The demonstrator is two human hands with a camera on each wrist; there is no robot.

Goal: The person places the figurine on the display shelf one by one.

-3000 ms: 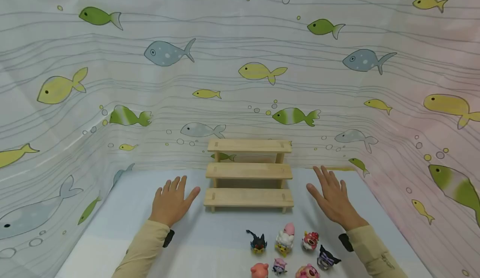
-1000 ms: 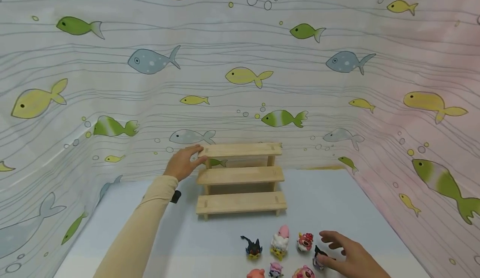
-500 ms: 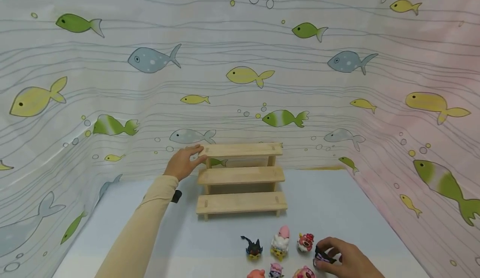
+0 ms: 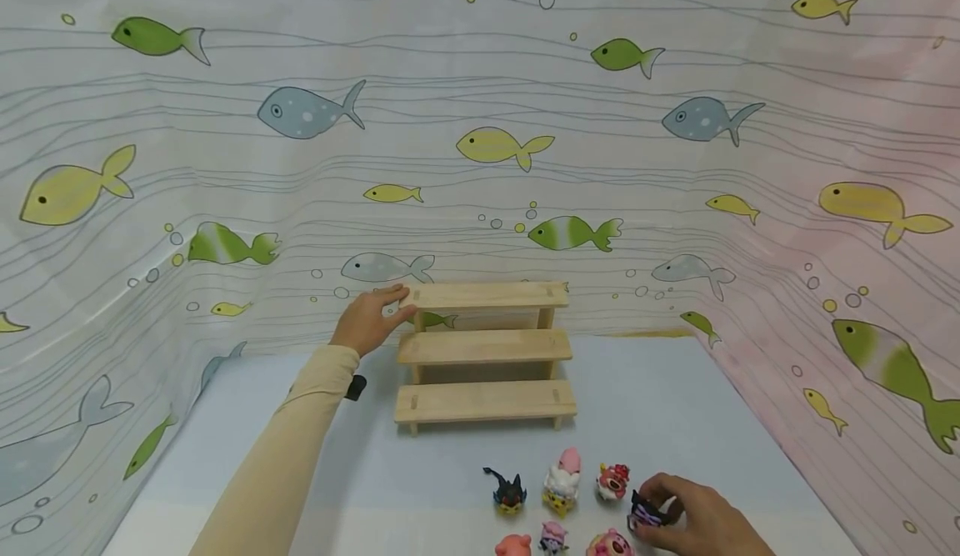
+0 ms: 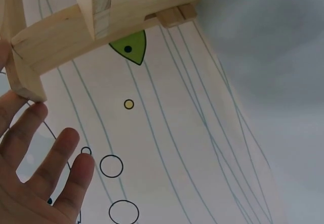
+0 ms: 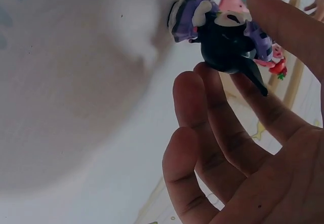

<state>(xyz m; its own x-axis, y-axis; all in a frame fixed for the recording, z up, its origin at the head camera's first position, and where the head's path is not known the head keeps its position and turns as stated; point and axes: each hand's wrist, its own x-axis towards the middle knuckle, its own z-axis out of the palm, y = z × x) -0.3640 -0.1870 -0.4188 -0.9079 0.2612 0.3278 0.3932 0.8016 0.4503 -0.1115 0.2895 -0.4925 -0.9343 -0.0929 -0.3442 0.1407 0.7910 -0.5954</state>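
Note:
A three-step wooden shelf [image 4: 483,346] stands at the back of the pale blue table [image 4: 660,398]. My left hand [image 4: 371,318] rests against the left end of its top step [image 5: 76,36], thumb on top and fingers straight [image 5: 35,168]. At the front right, my right hand [image 4: 686,516] pinches a small black and purple figure [image 4: 645,511] between thumb and fingers [image 6: 225,34]. Whether the figure rests on the table or is just above it I cannot tell.
Several small toy figures stand in front of the shelf: a black one [image 4: 508,489], a white and pink one [image 4: 561,477], a red one [image 4: 612,481], and pink ones [image 4: 609,543] at the frame's bottom edge. A fish-print curtain [image 4: 480,147] walls the table on three sides.
Both hands left the table: the left rose to the shelf's top step and stays there. The right dropped to the figures and closed on the black and purple one.

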